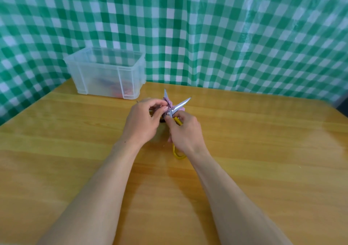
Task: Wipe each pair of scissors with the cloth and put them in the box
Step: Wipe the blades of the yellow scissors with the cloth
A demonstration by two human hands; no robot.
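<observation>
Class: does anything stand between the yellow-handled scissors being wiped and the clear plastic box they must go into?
Nothing visible does. Only bare wooden table lies between the yellow-handled steel scissors and the lidless clear plastic box, back left. The left hand pinches the pink cloth on one blade; the right hand holds a handle.

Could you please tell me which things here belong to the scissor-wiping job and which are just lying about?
Job: scissors, gripped by the right hand; cloth, pinched on a blade by the left hand; box.
Just there: table; checked curtain.
</observation>
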